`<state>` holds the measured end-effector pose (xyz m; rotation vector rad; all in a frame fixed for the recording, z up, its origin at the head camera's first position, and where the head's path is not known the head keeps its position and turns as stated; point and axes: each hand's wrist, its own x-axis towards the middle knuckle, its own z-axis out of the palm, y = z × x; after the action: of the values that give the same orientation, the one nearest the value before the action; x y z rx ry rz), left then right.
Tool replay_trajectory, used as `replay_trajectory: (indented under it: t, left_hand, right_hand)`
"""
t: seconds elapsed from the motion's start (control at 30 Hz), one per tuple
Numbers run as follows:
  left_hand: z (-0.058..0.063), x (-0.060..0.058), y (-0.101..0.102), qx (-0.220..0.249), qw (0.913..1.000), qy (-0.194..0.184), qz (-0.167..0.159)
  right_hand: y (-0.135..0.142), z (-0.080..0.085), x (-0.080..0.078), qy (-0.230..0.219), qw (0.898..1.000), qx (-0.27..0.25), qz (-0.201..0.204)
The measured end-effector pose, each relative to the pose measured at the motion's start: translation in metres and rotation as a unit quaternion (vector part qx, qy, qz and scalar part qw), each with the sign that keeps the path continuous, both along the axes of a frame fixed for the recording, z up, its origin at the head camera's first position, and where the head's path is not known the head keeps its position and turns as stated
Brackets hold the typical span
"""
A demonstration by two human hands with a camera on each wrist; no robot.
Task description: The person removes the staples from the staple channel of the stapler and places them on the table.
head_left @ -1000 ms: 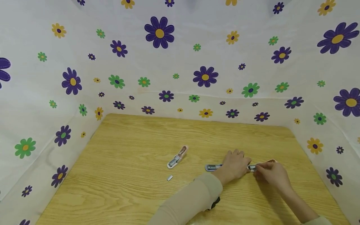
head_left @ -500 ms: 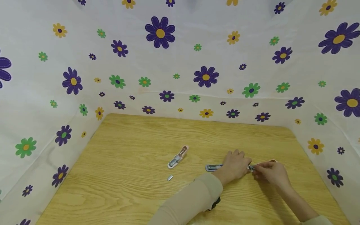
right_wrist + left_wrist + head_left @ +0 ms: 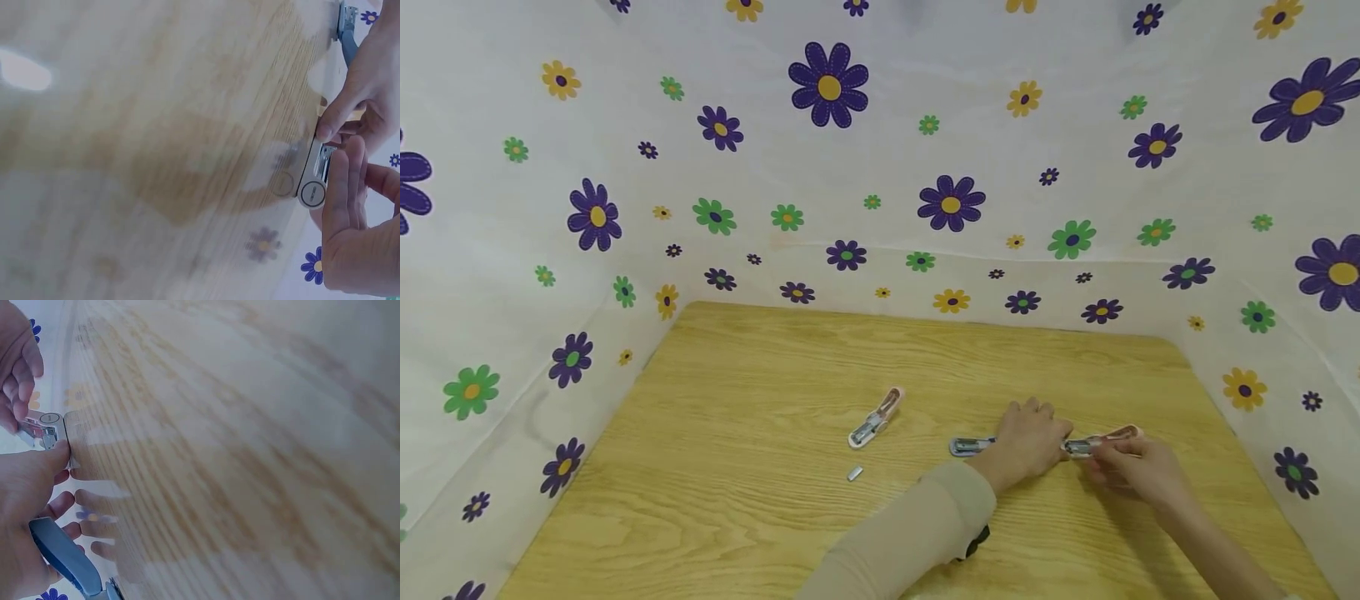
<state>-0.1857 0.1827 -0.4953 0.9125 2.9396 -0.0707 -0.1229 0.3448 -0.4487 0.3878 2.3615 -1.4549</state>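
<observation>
In the head view, a small pink-and-white stapler [image 3: 1078, 448], folded open, lies between my two hands on the right half of the table. My left hand [image 3: 1028, 435] grips its left end, thumb on the edge, as the right wrist view shows. At the stapler's middle, my right hand [image 3: 1138, 471] pinches with thumb and fingertips; what lies between those fingertips is hidden. The pink handle [image 3: 1126, 432] sticks out behind them. A blue-grey stapler [image 3: 970, 447], also opened, lies partly hidden under my left wrist; its handle [image 3: 65, 556] shows in the left wrist view.
Another opened pink-and-white stapler [image 3: 876, 418] lies left of my hands. In front of it sits a small silver block [image 3: 854, 473], like a strip of staples. Flower-printed white sheeting [image 3: 947, 150] walls the wooden table [image 3: 737, 400] at the back and sides.
My right hand has drawn slightly to the right along the stapler, and more of its silver tray and pink handle now shows. My left hand has stayed in place.
</observation>
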Motion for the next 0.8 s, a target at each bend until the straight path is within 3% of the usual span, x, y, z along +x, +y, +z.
replay_trajectory:
  t: [0.17, 0.4, 0.57, 0.8]
  left_hand:
    - [0.001, 0.001, 0.000, 0.003, 1.0000, -0.006, 0.000]
    - [0.001, 0.001, 0.001, 0.005, 0.9999, -0.009, 0.002]
    - [0.001, 0.002, 0.001, 0.002, 0.9999, -0.014, -0.002]
    - [0.002, 0.001, 0.000, 0.007, 0.9999, -0.011, 0.000]
  right_hand:
    - [0.006, 0.000, 0.008, -0.043, 0.998, -0.053, 0.009]
    - [0.010, -0.012, 0.013, -0.087, 0.983, -0.142, 0.078]
    - [0.009, -0.019, 0.016, -0.113, 0.978, -0.145, 0.101]
    - [0.008, -0.024, 0.016, -0.120, 0.981, -0.110, 0.102]
